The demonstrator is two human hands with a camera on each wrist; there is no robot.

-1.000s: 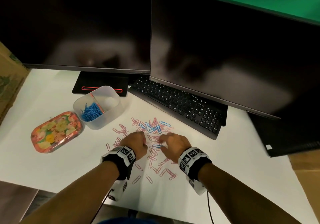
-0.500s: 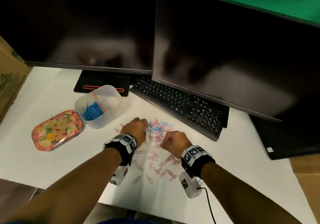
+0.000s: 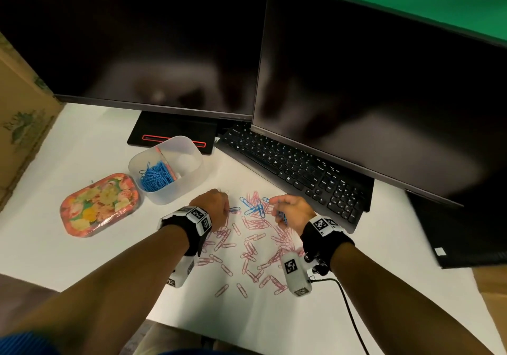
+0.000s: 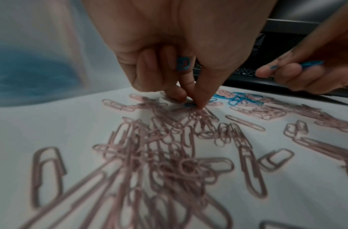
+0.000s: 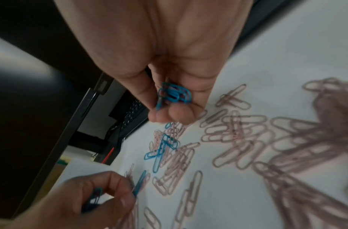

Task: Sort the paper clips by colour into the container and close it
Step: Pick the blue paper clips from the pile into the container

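Pink paper clips [image 3: 252, 247] lie scattered on the white desk, with a few blue paper clips [image 3: 253, 208] at the far edge of the spread. My left hand [image 3: 216, 208] pinches a blue clip [image 4: 189, 104] on the desk and keeps another blue clip [image 4: 182, 63] under its curled fingers. My right hand [image 3: 288, 212] is raised a little above the clips and grips a small bunch of blue clips [image 5: 175, 94]. The translucent divided container [image 3: 166, 169] stands to the left, with blue clips [image 3: 156, 176] in its left compartment. Its flowered lid [image 3: 100, 203] lies beside it.
A black keyboard [image 3: 296, 170] runs behind the clips under two dark monitors [image 3: 370, 85]. A monitor stand [image 3: 172, 135] sits just behind the container. A cardboard box [image 3: 19, 113] stands at the far left. A cable [image 3: 348, 308] trails from my right wrist.
Both hands have moved away from me toward the far end of the pile. The right hand has lifted with blue clips; the left now pinches a blue clip.
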